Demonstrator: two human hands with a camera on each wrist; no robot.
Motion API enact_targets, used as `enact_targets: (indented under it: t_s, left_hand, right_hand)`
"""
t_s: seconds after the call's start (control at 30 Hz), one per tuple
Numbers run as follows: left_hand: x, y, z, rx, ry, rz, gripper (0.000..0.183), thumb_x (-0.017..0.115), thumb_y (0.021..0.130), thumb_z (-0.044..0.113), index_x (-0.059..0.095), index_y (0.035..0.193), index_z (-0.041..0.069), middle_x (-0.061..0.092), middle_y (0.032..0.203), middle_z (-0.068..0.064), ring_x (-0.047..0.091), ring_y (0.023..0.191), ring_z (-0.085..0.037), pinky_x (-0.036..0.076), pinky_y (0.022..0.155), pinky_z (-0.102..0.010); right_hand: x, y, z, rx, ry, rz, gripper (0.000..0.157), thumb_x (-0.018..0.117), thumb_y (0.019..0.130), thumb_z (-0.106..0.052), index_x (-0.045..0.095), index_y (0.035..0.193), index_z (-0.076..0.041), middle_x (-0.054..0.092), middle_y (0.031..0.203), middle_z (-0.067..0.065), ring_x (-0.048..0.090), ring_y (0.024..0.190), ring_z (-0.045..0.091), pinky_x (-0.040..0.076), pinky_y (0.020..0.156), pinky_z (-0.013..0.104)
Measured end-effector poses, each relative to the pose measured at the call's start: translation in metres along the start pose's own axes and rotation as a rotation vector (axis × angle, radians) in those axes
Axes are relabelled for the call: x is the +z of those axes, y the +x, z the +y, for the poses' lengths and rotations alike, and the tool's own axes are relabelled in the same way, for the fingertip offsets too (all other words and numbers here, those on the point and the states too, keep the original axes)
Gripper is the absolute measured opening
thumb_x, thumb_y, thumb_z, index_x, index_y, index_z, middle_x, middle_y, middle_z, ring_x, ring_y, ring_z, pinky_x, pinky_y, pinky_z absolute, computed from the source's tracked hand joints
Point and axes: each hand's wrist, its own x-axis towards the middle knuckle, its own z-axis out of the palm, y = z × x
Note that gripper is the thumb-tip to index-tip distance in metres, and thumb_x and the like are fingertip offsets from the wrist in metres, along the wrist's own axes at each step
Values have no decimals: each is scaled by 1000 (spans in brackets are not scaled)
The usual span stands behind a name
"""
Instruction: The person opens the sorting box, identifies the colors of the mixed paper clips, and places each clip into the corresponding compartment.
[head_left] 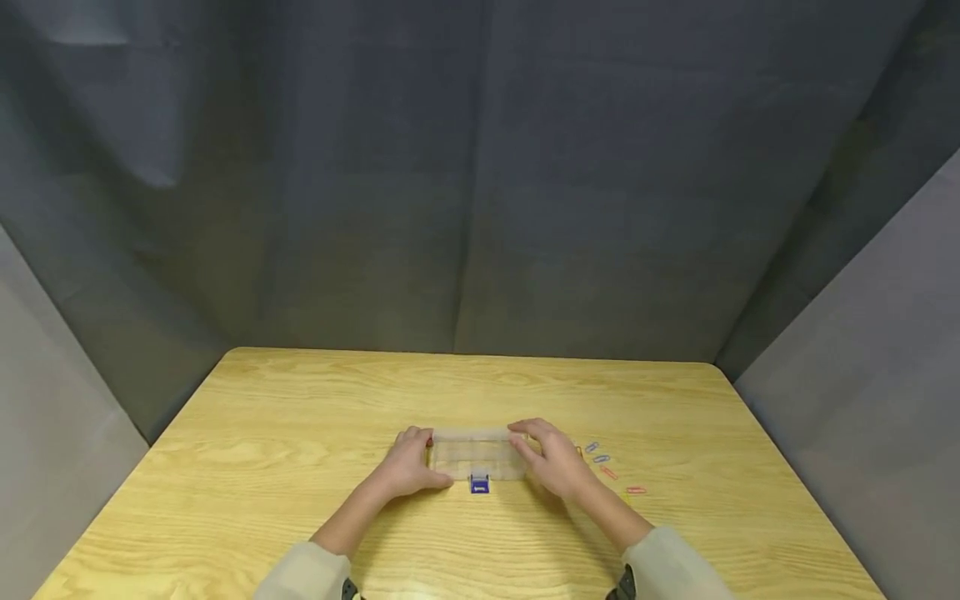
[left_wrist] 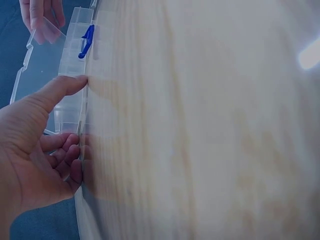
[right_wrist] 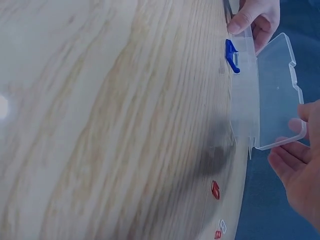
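A clear plastic compartment box (head_left: pixel 480 467) lies on the table in front of me, with a blue latch (head_left: pixel 479 483) on its near side. Its clear lid (right_wrist: pixel 277 90) is raised at an angle from the base, as both wrist views show. My left hand (head_left: pixel 408 465) holds the box's left end, thumb at the near edge and fingers curled at the side. At the right end, my right hand (head_left: pixel 558 462) pinches the corner of the lid between thumb and fingers. Part of the right thumb shows through the clear plastic.
Several paper clips lie to the right of the box, among them a blue clip (head_left: pixel 602 458) and a red clip (head_left: pixel 636 490). The wooden table (head_left: pixel 300 417) ends at a dark curtain (head_left: pixel 480 208) behind, with pale panels at both sides.
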Motion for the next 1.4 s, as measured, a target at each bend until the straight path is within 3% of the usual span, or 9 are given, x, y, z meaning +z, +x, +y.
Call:
enact_targets:
  t_s: [0.53,0.8,1.13,1.4]
  left_hand:
    - [0,1,1,2,1,6,84,76,62,42,42,126,-1,48,112,-11,42,106,-26,39,88,-44]
    - [2,2,0,-12,19,3,85,76,62,44,41,127,1,49,110,-7,43,104,-23,39,88,-41]
    - [1,-1,1,-6,12,7,85,76,61,42,41,126,-1,49,110,-8,43,103,-24,40,87,-43]
    - [3,-2,4,-16,-3,-1,85,76,62,42,41,128,1,49,112,-7,42,105,-23,39,88,-42]
  right_hand:
    - [5,22,-4,230,326,132,36,50,87,-41,59,110,-15,61,105,2,55,101,19,45,87,36]
    - [7,28,0,350,489,146,40,41,92,-38,54,119,-12,57,117,8,53,108,25,43,89,39]
    - [11,36,3,469,587,211,46,48,87,-43,61,106,-4,59,103,17,54,94,27,44,81,38]
    - [11,40,5,531,650,239,44,51,86,-42,62,106,-5,60,100,18,56,87,27,47,74,36]
